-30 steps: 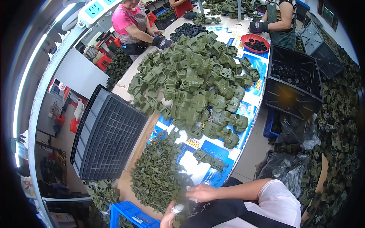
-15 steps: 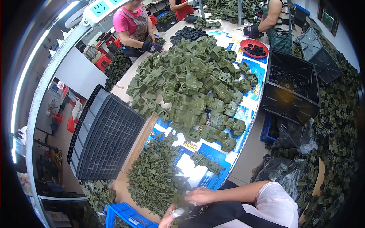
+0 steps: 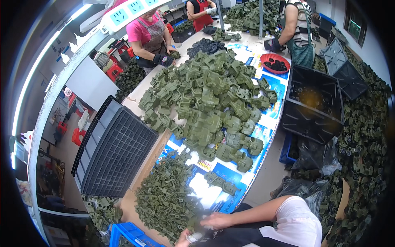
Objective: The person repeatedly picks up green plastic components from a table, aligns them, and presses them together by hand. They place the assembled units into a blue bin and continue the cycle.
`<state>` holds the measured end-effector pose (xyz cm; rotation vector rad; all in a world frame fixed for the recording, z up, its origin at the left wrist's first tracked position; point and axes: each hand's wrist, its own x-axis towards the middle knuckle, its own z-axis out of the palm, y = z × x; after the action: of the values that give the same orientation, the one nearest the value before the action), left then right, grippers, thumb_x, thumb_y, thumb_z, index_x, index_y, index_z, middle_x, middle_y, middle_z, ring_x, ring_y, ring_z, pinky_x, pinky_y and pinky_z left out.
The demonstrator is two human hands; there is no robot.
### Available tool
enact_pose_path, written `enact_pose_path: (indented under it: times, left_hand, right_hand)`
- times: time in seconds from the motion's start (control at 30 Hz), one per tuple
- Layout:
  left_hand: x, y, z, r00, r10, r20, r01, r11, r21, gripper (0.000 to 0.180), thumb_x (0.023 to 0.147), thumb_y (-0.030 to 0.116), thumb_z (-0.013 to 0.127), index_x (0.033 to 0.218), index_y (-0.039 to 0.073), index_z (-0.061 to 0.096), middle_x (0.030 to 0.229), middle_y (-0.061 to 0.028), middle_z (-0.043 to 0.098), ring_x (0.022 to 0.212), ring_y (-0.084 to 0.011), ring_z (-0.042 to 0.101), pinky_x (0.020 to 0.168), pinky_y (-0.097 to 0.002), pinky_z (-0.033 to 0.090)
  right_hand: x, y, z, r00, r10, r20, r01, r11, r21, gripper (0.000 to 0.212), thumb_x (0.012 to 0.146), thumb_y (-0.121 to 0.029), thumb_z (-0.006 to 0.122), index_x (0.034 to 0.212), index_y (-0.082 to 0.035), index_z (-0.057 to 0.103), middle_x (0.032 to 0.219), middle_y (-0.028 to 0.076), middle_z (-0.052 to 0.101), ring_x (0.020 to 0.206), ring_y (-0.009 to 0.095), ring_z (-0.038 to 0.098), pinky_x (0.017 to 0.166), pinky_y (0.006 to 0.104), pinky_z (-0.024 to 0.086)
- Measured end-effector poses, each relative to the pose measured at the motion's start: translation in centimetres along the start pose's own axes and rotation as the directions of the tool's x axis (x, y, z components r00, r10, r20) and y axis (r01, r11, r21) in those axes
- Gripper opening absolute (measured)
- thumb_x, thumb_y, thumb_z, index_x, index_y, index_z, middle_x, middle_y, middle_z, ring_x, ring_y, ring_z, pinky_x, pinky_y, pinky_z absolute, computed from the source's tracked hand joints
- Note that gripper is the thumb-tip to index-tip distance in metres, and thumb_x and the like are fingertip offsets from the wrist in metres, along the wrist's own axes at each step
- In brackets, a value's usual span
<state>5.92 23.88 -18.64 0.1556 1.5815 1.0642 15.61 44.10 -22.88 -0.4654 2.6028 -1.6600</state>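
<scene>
At the table's near edge my two hands are close together beside a heap of small green plastic parts point(image 3: 164, 201). My left hand point(image 3: 184, 238), with white wrapping on the fingers, is closed around a small green plastic part point(image 3: 192, 224), partly hidden and blurred. Just right of it, my right hand point(image 3: 216, 221) has its fingers curled inward, also with white at the tips; what they grip is hidden. A single green toy vehicle body point(image 3: 222, 183) lies on the table beyond my right hand. Farther off rises a large pile of similar green vehicle bodies point(image 3: 205, 103).
Left stands a tilted black crate point(image 3: 119, 148), with a blue plastic stool point(image 3: 133, 234) below it. To the right are a black bin point(image 3: 312, 119) and plastic bags. A red bowl point(image 3: 275, 64) holds black wheels. Other people work at the far end.
My hands have shifted slightly downward and stay close together. The whole view has tilted a little. At the far left, the co-worker's hands still hold a green part.
</scene>
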Motion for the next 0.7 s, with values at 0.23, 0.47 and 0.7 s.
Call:
enact_pose_path:
  times: [0.23, 0.47, 0.7]
  left_hand:
    - [-0.6, 1.6, 0.8, 0.993, 0.078, -0.085, -0.076, 0.997, 0.027, 0.035, 0.072, 0.0, 0.069, 0.103, 0.002, 0.054, 0.094, -0.0054, 0.062, 0.081, -0.0119, 0.059, 0.069, -0.025, 0.049]
    - [-1.1, 0.9, 0.2, 0.98, 0.07, -0.186, -0.075, 0.997, -0.02, 0.044, 0.073, -0.001, 0.067, 0.114, 0.005, 0.051, 0.105, -0.0054, 0.059, 0.09, -0.0139, 0.058, 0.077, -0.0274, 0.049]
    - [-1.8, -0.1, -2.7, 0.891, 0.009, -0.455, -0.357, 0.634, -0.686, 0.044, 0.09, 0.041, 0.046, 0.115, 0.005, 0.051, 0.108, -0.0099, 0.058, 0.093, -0.0228, 0.059, 0.082, -0.0373, 0.051]
  right_hand:
    - [0.7, 0.4, -1.1, 0.999, -0.025, -0.034, 0.029, 0.994, 0.11, 0.014, 0.078, -0.008, 0.053, 0.091, -0.005, 0.051, 0.079, 0.016, 0.059, 0.075, 0.035, 0.059, 0.063, 0.0437, 0.045]
    - [2.3, -0.2, -1.4, 0.997, 0.034, 0.067, -0.041, 0.993, 0.11, 0.025, 0.076, -0.009, 0.053, 0.101, -0.006, 0.051, 0.09, 0.016, 0.06, 0.084, 0.035, 0.059, 0.069, 0.043, 0.046]
    - [2.8, 8.9, -6.7, 0.865, 0.354, -0.354, -0.274, 0.927, 0.257, 0.04, 0.065, 0.007, 0.056, 0.102, -0.007, 0.06, 0.1, 0.009, 0.064, 0.092, 0.025, 0.062, 0.08, 0.032, 0.049]
